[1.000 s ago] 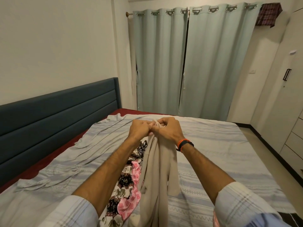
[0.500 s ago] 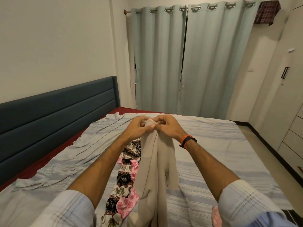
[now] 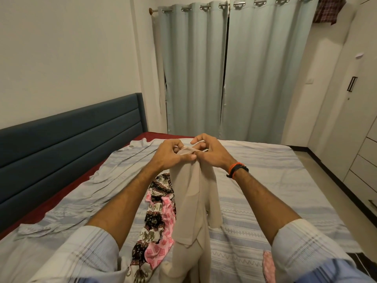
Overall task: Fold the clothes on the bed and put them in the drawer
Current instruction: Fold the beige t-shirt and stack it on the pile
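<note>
A beige garment [image 3: 192, 203] hangs from both my hands above the bed [image 3: 265, 180]. My left hand [image 3: 173, 155] pinches its top edge between thumb and fingers. My right hand [image 3: 212, 153] holds the same edge just beside it, fingers curled, an orange and black band on the wrist. Under the garment on the bed lies a patterned cloth [image 3: 157, 217] with elephant print and pink patches. A small pink piece [image 3: 268, 268] shows at the lower right. White drawers [image 3: 365, 160] stand along the right wall.
A dark blue headboard [image 3: 71, 135] runs along the left. Pale green curtains [image 3: 234, 74] hang behind the bed. A striped grey sheet covers the bed, rumpled at the left. A strip of floor [image 3: 334, 190] lies between bed and drawers.
Both hands have worked along the garment's top edge and opened up a little, with the right hand's fingers now lifted. The garment still hangs between them.
</note>
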`<state>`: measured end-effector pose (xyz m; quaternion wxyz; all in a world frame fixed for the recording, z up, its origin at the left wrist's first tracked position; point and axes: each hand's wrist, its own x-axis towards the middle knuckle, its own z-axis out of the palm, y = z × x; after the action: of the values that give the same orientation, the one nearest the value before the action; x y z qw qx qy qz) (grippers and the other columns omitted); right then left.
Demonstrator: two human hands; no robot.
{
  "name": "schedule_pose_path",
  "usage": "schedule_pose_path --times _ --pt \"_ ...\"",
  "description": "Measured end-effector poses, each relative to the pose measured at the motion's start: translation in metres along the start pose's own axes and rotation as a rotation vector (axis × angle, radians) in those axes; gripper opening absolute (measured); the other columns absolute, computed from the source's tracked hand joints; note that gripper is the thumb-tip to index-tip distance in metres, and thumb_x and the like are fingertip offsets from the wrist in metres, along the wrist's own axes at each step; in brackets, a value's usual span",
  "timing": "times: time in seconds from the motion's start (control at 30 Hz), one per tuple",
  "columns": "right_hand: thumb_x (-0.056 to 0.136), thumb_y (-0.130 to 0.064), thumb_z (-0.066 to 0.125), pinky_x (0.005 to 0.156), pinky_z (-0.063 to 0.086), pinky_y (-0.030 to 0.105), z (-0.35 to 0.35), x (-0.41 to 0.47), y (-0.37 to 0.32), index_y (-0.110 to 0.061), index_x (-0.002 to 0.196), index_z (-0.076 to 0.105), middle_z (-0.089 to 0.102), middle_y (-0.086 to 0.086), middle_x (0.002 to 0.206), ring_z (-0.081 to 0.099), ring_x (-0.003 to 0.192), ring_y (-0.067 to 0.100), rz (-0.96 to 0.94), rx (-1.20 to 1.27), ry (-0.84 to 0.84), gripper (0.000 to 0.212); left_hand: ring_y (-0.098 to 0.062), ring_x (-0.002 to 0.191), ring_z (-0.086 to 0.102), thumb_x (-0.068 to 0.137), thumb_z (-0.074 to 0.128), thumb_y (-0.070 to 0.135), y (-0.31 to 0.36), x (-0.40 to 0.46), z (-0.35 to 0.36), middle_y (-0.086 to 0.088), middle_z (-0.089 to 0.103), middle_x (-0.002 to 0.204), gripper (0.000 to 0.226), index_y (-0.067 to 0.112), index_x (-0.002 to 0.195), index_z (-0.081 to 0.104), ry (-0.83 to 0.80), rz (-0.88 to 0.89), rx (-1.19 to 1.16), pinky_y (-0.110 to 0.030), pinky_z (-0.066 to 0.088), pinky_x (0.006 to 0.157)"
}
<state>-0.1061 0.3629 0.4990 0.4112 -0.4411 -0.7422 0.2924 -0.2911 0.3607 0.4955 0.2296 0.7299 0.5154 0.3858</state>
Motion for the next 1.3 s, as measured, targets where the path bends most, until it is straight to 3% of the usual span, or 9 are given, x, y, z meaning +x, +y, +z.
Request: schedule_pose_path --times 0.17,0.3,0.4,0.67,0.87,0.97,1.03,1.17,1.3 --pt "0.084 -0.014 0.075 0.070 0.054 0.024 -0.002 -0.006 0.001 -0.018 0.106 0.047 0.070 0.006 0.091 0.063 0.075 0.015 -0.007 -0.044 -0.033 0.037 -0.013 0.076 0.063 0.069 0.084 0.047 0.003 0.000 0.002 0.007 0.066 0.078 0.027 0.027 0.079 0.069 0.048 0.001 0.035 -0.024 0.053 0.065" --pt "0.082 -0.012 0.074 0.062 0.050 0.014 0.006 -0.009 0.007 -0.016 0.093 0.054 0.065 0.002 0.090 0.059 0.075 0.015 -0.069 -0.067 0.088 0.023 -0.012 0.073 0.064 0.074 0.081 0.045 0.005 0.000 0.002 0.007 0.068 0.076 0.021 0.026 0.075 0.070 0.121 -0.007 0.028 -0.028 0.054 0.067" --pt "0.076 -0.012 0.078 0.065 0.048 0.011 0.016 -0.013 0.015 -0.015 0.095 0.062 0.066 -0.002 0.093 0.062 0.083 0.015 -0.066 -0.025 0.150 0.025 -0.009 0.077 0.064 0.078 0.078 0.042 0.009 -0.001 0.001 0.010 0.068 0.082 0.015 0.031 0.079 0.069 0.173 -0.004 0.021 -0.026 0.053 0.069" --pt "0.073 -0.039 0.085 0.079 0.047 0.022 0.044 -0.026 0.035 -0.022 0.108 0.070 0.071 -0.008 0.102 0.064 0.096 0.007 0.014 0.084 0.035 0.041 -0.008 0.080 0.063 0.078 0.079 0.039 0.013 0.001 -0.023 0.008 0.069 0.091 0.023 0.023 0.095 0.077 0.129 0.059 0.130 -0.016 0.046 0.066" --pt "0.076 -0.016 0.084 0.085 0.056 0.037 0.044 -0.023 0.034 -0.010 0.087 0.066 0.068 0.007 0.092 0.063 0.087 0.017 -0.024 0.371 -0.016 0.022 -0.011 0.089 0.064 0.078 0.081 0.030 0.022 -0.001 -0.045 0.006 0.072 0.095 0.019 0.023 0.095 0.078 -0.018 0.107 0.212 -0.020 0.046 0.076" --pt "0.077 -0.015 0.082 0.098 0.051 0.047 0.048 -0.021 0.034 -0.005 0.098 0.069 0.069 0.015 0.103 0.063 0.102 0.028 -0.064 0.407 -0.100 0.026 -0.010 0.088 0.065 0.077 0.081 0.027 0.026 -0.003 -0.054 0.008 0.072 0.093 0.017 0.025 0.094 0.077 -0.076 0.124 0.209 -0.022 0.049 0.079" --pt "0.078 -0.017 0.081 0.105 0.043 0.045 0.052 -0.020 0.031 -0.005 0.101 0.071 0.071 0.011 0.108 0.062 0.111 0.026 -0.079 0.370 -0.137 0.028 -0.008 0.087 0.066 0.077 0.082 0.025 0.026 -0.004 -0.060 0.011 0.073 0.091 0.017 0.029 0.093 0.076 -0.130 0.136 0.214 -0.021 0.049 0.078" --pt "0.079 -0.018 0.082 0.090 0.053 0.042 0.054 -0.019 0.028 -0.001 0.092 0.071 0.071 0.008 0.091 0.067 0.091 0.023 -0.123 0.297 -0.151 0.023 -0.004 0.085 0.067 0.075 0.082 0.024 0.025 -0.006 -0.070 0.014 0.074 0.090 0.018 0.034 0.090 0.075 -0.192 0.124 0.205 -0.019 0.049 0.077" --pt "0.076 -0.031 0.084 0.082 0.058 0.045 0.060 -0.022 0.029 -0.021 0.082 0.075 0.074 -0.001 0.087 0.070 0.084 0.024 -0.107 0.160 -0.168 0.014 -0.008 0.086 0.067 0.075 0.083 0.025 0.025 -0.009 -0.075 0.012 0.074 0.091 0.018 0.037 0.085 0.074 -0.146 0.121 0.211 -0.021 0.049 0.077"
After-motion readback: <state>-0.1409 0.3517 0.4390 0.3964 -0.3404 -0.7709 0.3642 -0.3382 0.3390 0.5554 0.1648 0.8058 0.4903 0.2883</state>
